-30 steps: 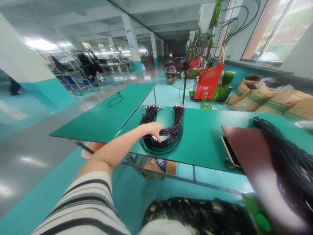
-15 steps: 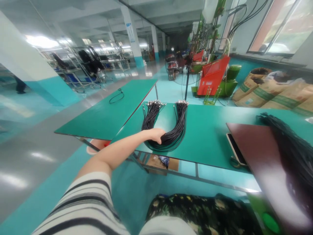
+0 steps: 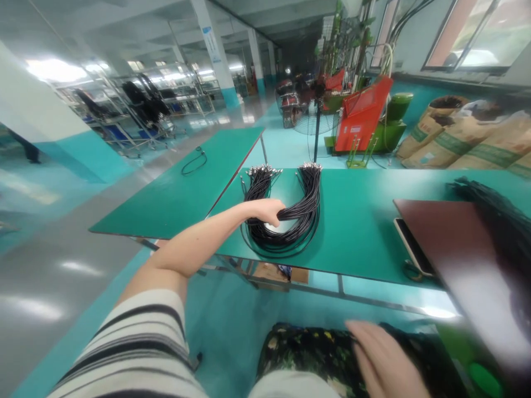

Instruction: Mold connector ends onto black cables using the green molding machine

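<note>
A U-shaped bundle of black cables with shiny metal-looking ends lies on the green table, its ends pointing away from me. My left hand is closed around part of the cables near the bend and lifts those strands above the others, which rest on the table. Low in the picture, my right hand is over the dark floral cloth at my lap. Its fingers are stretched out, somewhat blurred, and I see nothing in them.
A second green table on the left bears one looped cable. To the right are a brown board, a phone-like object, scissors and more black cables. A fan stands behind.
My left hand has risen and moved slightly away from me, pulling some strands up from the bend. My right hand has come into view at the bottom right.
</note>
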Available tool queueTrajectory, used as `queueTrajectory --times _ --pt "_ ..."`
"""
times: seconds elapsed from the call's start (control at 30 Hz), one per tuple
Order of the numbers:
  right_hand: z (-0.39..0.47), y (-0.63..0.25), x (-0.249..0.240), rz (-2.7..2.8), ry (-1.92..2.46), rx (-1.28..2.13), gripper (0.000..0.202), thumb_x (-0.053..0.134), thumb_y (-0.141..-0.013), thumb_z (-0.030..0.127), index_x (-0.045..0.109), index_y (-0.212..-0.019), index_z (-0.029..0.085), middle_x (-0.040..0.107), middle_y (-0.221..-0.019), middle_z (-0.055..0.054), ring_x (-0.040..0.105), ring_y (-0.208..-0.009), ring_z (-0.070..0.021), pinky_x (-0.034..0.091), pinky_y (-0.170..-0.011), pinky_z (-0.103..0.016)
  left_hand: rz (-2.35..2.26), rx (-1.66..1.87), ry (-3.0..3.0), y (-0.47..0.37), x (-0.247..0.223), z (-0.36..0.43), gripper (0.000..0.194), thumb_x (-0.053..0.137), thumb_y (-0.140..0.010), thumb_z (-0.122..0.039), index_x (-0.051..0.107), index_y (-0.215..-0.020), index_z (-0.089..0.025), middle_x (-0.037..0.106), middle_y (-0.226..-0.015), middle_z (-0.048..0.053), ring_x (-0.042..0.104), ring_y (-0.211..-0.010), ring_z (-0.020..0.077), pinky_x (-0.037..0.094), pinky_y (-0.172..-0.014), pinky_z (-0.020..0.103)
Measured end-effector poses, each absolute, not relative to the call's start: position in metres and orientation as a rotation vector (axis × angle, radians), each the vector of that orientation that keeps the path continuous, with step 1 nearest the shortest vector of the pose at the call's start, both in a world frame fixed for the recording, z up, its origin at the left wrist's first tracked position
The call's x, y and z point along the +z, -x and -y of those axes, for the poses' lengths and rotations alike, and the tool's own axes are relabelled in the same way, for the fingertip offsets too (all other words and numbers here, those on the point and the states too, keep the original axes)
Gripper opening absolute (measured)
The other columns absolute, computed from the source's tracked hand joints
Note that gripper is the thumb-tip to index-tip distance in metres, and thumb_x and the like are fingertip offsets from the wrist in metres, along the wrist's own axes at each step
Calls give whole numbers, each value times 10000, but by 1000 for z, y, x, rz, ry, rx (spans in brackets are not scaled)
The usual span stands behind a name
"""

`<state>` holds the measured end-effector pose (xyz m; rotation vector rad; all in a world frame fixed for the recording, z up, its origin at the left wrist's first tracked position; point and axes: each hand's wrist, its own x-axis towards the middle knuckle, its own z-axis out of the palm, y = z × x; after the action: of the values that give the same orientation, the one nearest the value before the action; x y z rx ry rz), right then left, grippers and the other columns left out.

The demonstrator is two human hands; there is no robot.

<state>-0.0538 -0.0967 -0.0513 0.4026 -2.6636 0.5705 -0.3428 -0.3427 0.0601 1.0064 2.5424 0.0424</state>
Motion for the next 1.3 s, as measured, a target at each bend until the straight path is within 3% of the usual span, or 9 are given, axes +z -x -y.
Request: queueTrajectory --times 0.1,0.27,0.43,0.6,0.8,1.03,1.17,1.3 --pt "155 122 -43 2672 -753 590 388 337 -828 82 503 -1172 146 569 -1152 -84 492 -1073 -189 426 -896 -330 -2535 97 -1008 345 67 345 161 535 -537 -237 547 -671 -149 509 -558 -14 441 -497 118 256 -439 238" --pt "214 199 -50 2729 -905 484 429 439 -807 151 439 -1229 76 484 -1247 -128 400 -1140 -247 348 -937 -386 -2523 316 -972 349 77 357 139 526 -541 -230 498 -655 -155 445 -551 -38 391 -482 91 245 -423 222" --pt "226 217 -70 2744 -838 270 325 395 -832 97 489 -1143 100 537 -1104 -126 450 -996 -239 306 -891 -430 -2506 425 -907 353 91 360 147 536 -543 -218 490 -666 -151 438 -570 -38 385 -489 82 253 -435 215" --pt "238 231 -51 2850 -764 229 101 462 -798 122 554 -829 147 544 -800 -71 468 -782 -219 329 -720 -403 -2449 408 -941 356 94 354 141 527 -539 -208 497 -664 -153 477 -567 -36 412 -481 87 261 -419 215" --pt "241 248 -29 3026 -797 192 63 518 -762 143 579 -774 133 562 -786 -93 484 -783 -237 302 -627 -375 -2342 436 -959 357 89 354 123 527 -550 -213 487 -656 -164 483 -541 -46 430 -473 92 264 -398 209" --pt "238 225 -60 2730 -972 184 55 540 -775 146 548 -723 160 521 -728 -53 450 -698 -196 272 -606 -350 -2320 498 -972 349 76 358 182 528 -563 -220 535 -730 -149 533 -630 -32 456 -540 102 312 -449 210" --pt "243 214 -64 2719 -975 364 102 572 -747 129 531 -663 170 520 -673 -32 459 -660 -186 289 -588 -325 -2323 482 -975 349 75 359 183 536 -566 -216 537 -735 -146 529 -620 -33 456 -540 102 303 -448 210" --pt "237 241 -28 2748 -613 910 42 566 -759 142 567 -730 173 559 -724 -17 514 -688 -150 358 -622 -261 -2255 527 -1003 353 80 358 136 541 -566 -187 524 -694 -143 514 -616 -40 470 -562 99 328 -475 197"
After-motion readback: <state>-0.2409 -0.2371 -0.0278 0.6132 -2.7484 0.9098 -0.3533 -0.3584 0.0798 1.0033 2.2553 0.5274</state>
